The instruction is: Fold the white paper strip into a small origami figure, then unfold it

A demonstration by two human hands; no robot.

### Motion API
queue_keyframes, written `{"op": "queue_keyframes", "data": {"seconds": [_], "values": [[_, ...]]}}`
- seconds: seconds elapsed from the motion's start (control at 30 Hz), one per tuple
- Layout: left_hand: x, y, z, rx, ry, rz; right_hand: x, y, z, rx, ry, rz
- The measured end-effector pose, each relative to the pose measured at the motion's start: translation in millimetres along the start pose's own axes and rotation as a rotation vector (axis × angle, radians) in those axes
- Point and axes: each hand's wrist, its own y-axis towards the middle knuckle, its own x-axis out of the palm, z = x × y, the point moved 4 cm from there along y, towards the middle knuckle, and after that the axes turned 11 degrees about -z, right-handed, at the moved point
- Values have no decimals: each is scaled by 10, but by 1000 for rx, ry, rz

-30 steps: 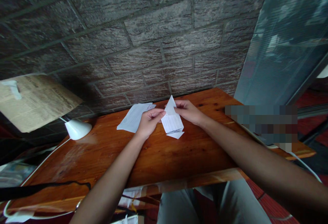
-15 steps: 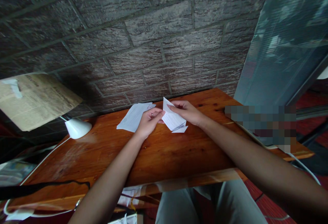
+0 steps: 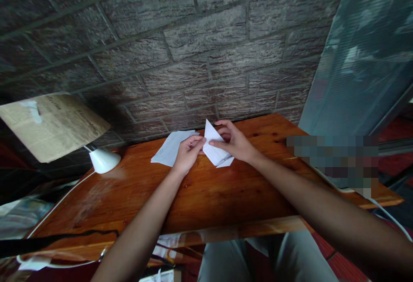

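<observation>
A folded sheet of white paper [image 3: 214, 154] with faint lines is held up over the wooden desk, its pointed tip toward the wall. My left hand [image 3: 189, 152] is closed on its left edge, thumb and fingers pinching. On the other side, my right hand [image 3: 235, 141] has its thumb lying on the paper's face; its index finger is lifted off, and some fingers are hidden behind the fold. Behind my left hand lies a stack of white papers [image 3: 167, 149], flat on the desk.
The wooden desk [image 3: 226, 200] stands against a brick-patterned wall [image 3: 206, 45]. At the left is a lamp [image 3: 105, 160] with a newsprint shade and a white cord. A blurred-out object [image 3: 335, 161] rests at the right end, near a translucent panel [image 3: 348, 66].
My right hand's fingers have spread and its thumb has slid down and left across the paper. My left hand keeps its pinch. The view has shifted slightly.
</observation>
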Motion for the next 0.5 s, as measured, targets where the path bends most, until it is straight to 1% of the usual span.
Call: {"op": "queue_keyframes", "data": {"seconds": [0.1, 0.23, 0.33, 0.43, 0.5], "values": [[4, -1, 21, 16, 11, 9, -1, 5, 27, -21, -45, 18], [35, -3, 24, 53, 44, -28, -5, 11, 44, -6, -80, 35], [57, -3, -11, 48, 49, -56, -27, 10, 27, -8, -93, 66], [79, -2, -49, 37, 52, -83, -30, 6, 4, -16, -102, 56], [85, -4, -49, 53, 79, -84, -20, -1, -10, -19, -129, 44]]}}
